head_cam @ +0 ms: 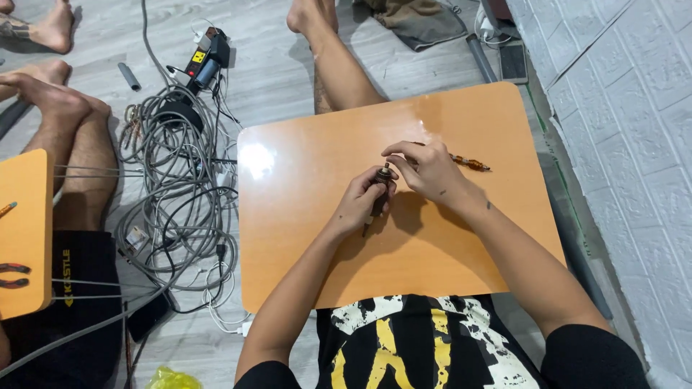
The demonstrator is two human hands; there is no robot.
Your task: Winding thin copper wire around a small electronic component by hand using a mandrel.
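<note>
The left hand (362,198) is closed around a small dark cylindrical part (380,193) held upright just above the middle of the orange surface (303,238), its grip wrapped tight round the part's lower body so that only the metal top end shows above the fingers. The right hand (425,169) sits just beside it, its fingertips (391,160) pinched down onto that top end, the grip nearly closed; what exactly sits between the fingertips is too small to tell. Lying flat on the surface behind the right hand is a thin tool with an orange handle (470,163), its tip pointing toward the white brick-patterned wall (627,130). On the floor to the left of the surface lies a loose tangle of grey cables (173,194), with a small yellow-and-black device (205,57) at its far end. Another person's bare legs (68,137) rest on the floor further left, beside a second orange board (25,230)
</note>
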